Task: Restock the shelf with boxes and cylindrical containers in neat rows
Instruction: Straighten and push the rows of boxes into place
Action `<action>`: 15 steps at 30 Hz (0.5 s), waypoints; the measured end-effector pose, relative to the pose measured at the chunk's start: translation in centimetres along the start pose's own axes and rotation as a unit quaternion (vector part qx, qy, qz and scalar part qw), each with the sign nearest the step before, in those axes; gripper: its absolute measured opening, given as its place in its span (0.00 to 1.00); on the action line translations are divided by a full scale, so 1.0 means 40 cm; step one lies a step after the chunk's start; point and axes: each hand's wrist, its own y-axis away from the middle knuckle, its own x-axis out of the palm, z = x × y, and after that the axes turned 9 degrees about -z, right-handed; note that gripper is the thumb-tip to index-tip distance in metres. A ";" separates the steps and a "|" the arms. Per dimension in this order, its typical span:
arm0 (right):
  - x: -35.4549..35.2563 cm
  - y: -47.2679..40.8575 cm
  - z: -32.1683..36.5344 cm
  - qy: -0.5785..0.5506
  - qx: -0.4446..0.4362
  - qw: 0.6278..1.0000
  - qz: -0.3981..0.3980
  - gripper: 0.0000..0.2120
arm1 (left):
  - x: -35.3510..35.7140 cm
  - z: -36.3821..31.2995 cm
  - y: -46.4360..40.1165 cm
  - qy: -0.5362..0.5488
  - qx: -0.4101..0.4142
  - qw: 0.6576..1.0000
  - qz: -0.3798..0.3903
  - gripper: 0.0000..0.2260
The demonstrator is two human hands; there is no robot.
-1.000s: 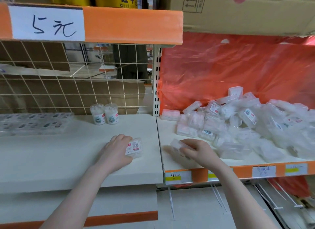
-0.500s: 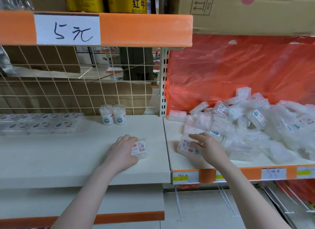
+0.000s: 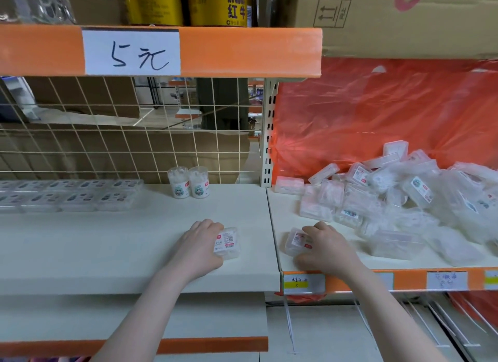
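Observation:
My left hand (image 3: 200, 247) grips a small clear plastic box (image 3: 227, 243) with a red and white label, resting on the white left shelf (image 3: 107, 248). My right hand (image 3: 327, 247) holds a second clear box (image 3: 296, 240) near the front of the right shelf (image 3: 285, 213). A loose heap of clear boxes (image 3: 398, 197) fills that shelf to the right. Two upright cylindrical containers (image 3: 188, 182) stand side by side at the back of the left shelf.
Flat clear boxes in rows (image 3: 67, 194) lie at the left shelf's back left. A wire grid (image 3: 121, 135) backs the left bay and orange plastic sheeting (image 3: 377, 113) the right. An upper shelf edge with a price sign (image 3: 130, 53) hangs overhead. An upright post (image 3: 268, 146) divides the bays.
My right hand drew a clear box out of the heap toward the front left of the right shelf. My left hand kept its box in place.

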 end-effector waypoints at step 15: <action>0.035 -0.010 0.232 -0.066 -0.054 0.995 -0.053 0.29 | -0.114 0.190 0.103 -0.016 -0.049 0.998 -0.028 0.25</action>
